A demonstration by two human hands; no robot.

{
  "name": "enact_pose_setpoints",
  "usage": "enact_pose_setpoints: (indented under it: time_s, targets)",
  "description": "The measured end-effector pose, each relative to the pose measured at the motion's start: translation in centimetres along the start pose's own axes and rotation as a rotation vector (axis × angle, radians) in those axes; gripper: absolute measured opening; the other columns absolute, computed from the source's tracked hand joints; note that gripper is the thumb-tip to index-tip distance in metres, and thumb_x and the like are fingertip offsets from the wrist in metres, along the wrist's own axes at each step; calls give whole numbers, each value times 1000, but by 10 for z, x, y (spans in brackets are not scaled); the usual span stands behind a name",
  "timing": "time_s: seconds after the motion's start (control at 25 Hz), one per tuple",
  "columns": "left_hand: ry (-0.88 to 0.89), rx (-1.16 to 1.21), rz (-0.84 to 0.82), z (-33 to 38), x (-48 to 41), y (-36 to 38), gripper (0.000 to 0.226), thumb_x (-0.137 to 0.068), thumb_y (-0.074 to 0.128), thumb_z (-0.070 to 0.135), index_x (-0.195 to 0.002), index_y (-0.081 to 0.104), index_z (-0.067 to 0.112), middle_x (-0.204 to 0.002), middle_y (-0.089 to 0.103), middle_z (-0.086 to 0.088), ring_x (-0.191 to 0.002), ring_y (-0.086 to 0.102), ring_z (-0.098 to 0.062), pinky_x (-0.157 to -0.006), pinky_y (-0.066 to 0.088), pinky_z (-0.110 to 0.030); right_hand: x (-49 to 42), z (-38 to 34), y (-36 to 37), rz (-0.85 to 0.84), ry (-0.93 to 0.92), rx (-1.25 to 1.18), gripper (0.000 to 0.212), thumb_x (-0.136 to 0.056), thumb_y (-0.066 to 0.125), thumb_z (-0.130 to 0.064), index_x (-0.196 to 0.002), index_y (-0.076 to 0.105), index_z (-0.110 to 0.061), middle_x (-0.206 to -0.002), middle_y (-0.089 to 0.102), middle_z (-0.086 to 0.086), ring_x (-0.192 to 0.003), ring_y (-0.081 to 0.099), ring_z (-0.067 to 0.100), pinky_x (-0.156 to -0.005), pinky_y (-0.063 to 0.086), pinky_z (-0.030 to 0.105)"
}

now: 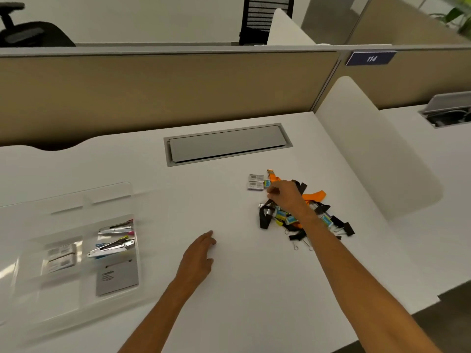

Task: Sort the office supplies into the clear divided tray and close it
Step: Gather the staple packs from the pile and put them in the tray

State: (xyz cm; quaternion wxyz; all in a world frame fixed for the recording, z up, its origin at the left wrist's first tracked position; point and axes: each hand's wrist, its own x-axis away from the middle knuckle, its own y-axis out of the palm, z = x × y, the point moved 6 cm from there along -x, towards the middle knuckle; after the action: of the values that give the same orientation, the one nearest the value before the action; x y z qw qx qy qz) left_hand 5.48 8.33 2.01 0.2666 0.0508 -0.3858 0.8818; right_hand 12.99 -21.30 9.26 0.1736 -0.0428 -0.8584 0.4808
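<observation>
The clear divided tray [30,289] lies open at the left of the white desk, its lid [76,197] folded back behind it. Inside it are staplers and pens [113,244], a grey card [117,277] and two small grey boxes [61,256]. At the right is a pile of orange and black lanyards [314,196], binder clips [346,229] and small blue packets [281,214]. Two more grey staple boxes [255,182] sit at the pile's left edge. My right hand [286,196] is over the pile with fingers curled; what they hold is hidden. My left hand [198,258] rests flat on the desk.
A grey cable hatch [226,143] is set into the desk behind the work area. A beige partition [153,93] closes the back and a white rounded divider [369,149] stands at the right. The desk's front edge drops off at lower right.
</observation>
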Motion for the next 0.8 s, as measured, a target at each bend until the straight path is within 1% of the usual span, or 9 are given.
enact_pose_setpoints:
  time_s: [0.12, 0.24, 0.32, 0.4, 0.48, 0.6, 0.72, 0.76, 0.8]
  targets:
    - [-54, 18, -1, 1, -2, 2, 57, -85, 67, -1, -137, 50, 15, -153, 40, 4, -140, 40, -16, -116, 31, -28, -10, -19, 19, -141, -101, 153, 25, -88, 70, -17, -109, 68, -2, -112, 68, 13, -104, 63, 27, -91, 52, 34]
    - [-110, 58, -7, -2, -3, 1, 71, -83, 68, -2, -146, 41, 19, -141, 52, 6, -135, 45, -15, -114, 35, -30, -16, -30, 36, -278, -117, 497, 45, -81, 77, -33, -115, 60, -9, -115, 64, 9, -104, 62, 25, -82, 52, 33]
    - [-125, 69, -9, -4, -3, 1, 77, -83, 68, -2, -149, 36, 22, -134, 55, 10, -133, 47, -13, -113, 36, -29, -18, -29, 44, -315, -126, 693, 55, -77, 80, -37, -120, 56, -11, -115, 64, 8, -102, 64, 24, -77, 52, 32]
    - [-136, 71, 1, -5, -3, 2, 78, -84, 68, -2, -149, 35, 24, -132, 55, 12, -132, 47, -11, -114, 35, -28, -20, -27, 47, -308, -147, 755, 53, -78, 79, -35, -120, 56, -12, -113, 65, 7, -98, 66, 23, -74, 51, 30]
    - [-143, 76, 8, -7, -2, 3, 78, -84, 68, -2, -150, 35, 26, -131, 55, 14, -131, 48, -10, -113, 35, -27, -21, -23, 48, -283, -173, 728, 46, -80, 76, -31, -116, 56, -12, -110, 65, 7, -92, 64, 21, -70, 50, 29]
    - [-141, 73, 8, -8, -2, 5, 78, -85, 67, -2, -150, 34, 27, -130, 54, 16, -130, 48, -8, -112, 36, -26, -23, -12, 41, -228, -151, 556, 36, -79, 74, -27, -106, 60, -8, -100, 64, 8, -79, 55, 18, -65, 43, 30]
    - [-131, 72, 17, -10, -4, 7, 77, -84, 67, -2, -149, 36, 27, -130, 53, 18, -131, 47, -7, -112, 35, -25, -26, 1, 20, -142, -117, 175, 20, -77, 79, -24, -81, 70, -7, -83, 71, 10, -69, 59, 18, -61, 45, 28]
    - [-130, 71, 20, -11, -4, 7, 76, -84, 67, -2, -148, 37, 27, -130, 52, 20, -132, 47, -7, -112, 34, -24, -24, 3, 11, -95, -123, 43, 18, -75, 81, -24, -77, 73, -8, -79, 72, 8, -66, 61, 15, -59, 46, 25]
    - [-128, 69, 22, -12, -5, 8, 75, -84, 67, -2, -147, 38, 26, -131, 50, 21, -133, 46, -8, -112, 34, -25, -22, 4, 2, -43, -137, -63, 17, -74, 83, -25, -79, 76, -10, -77, 72, 4, -64, 62, 11, -59, 47, 20]
